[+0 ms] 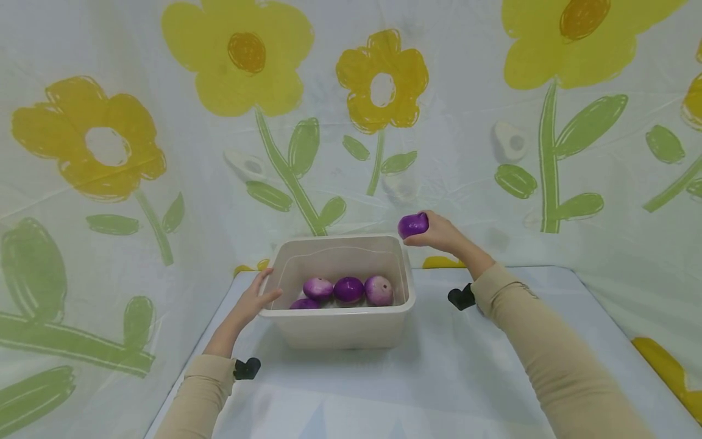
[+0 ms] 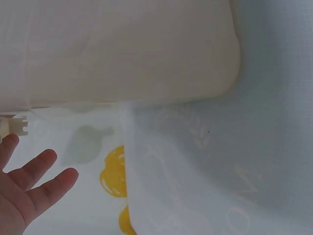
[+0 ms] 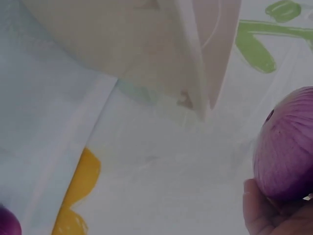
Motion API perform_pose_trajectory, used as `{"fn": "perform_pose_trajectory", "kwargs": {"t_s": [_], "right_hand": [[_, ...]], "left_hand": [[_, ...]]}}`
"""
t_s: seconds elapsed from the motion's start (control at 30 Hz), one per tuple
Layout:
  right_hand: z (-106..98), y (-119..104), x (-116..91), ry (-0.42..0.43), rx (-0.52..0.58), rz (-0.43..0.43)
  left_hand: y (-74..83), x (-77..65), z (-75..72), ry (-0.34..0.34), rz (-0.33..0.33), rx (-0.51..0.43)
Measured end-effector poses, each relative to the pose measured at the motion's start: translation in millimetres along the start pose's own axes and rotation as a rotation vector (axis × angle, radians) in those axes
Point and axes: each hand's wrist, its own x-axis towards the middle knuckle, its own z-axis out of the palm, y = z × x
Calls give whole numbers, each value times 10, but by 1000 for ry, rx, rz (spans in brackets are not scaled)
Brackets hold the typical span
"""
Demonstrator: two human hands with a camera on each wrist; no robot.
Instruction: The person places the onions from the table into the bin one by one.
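Observation:
My right hand (image 1: 439, 233) grips a purple red onion (image 1: 413, 225) in the air, just above the bin's back right corner. In the right wrist view that onion (image 3: 288, 147) shows a streaked skin, with fingers (image 3: 257, 208) under it. A cream plastic bin (image 1: 340, 329) stands on the table with several red onions (image 1: 349, 290) lying inside. At the bin's left rim is my left hand (image 1: 256, 300), its fingers spread. The left wrist view shows those fingers (image 2: 54, 191) extended and holding nothing, below the bin's wall (image 2: 137, 54).
Part of another purple onion (image 3: 7, 223) lies on the table in the right wrist view; the right sleeve (image 1: 526, 323) mostly hides that place in the head view. A pale cloth covers the table (image 1: 351, 390). Behind it hangs a flower-printed curtain (image 1: 460, 152).

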Motion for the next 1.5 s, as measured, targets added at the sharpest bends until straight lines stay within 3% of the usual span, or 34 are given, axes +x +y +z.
{"fn": "perform_pose_trajectory", "kwargs": {"t_s": [0.33,0.63,1.03,1.27,1.5], "right_hand": [[243,-244,105,-43,-12,-39],[447,-434,222,-35,-91,-95],[699,-601,262,-66,-176,-74],[745,-616,251,-100,-176,-95],[618,-531,215,-66,-171,-129]], "left_hand": [[-25,-9,1,-1,-8,15],[-16,-17,-12,-2,1,32],[-15,-3,-11,1,-6,19],[-11,0,-6,-6,-11,11],[-16,8,-1,2,-5,17]]}}
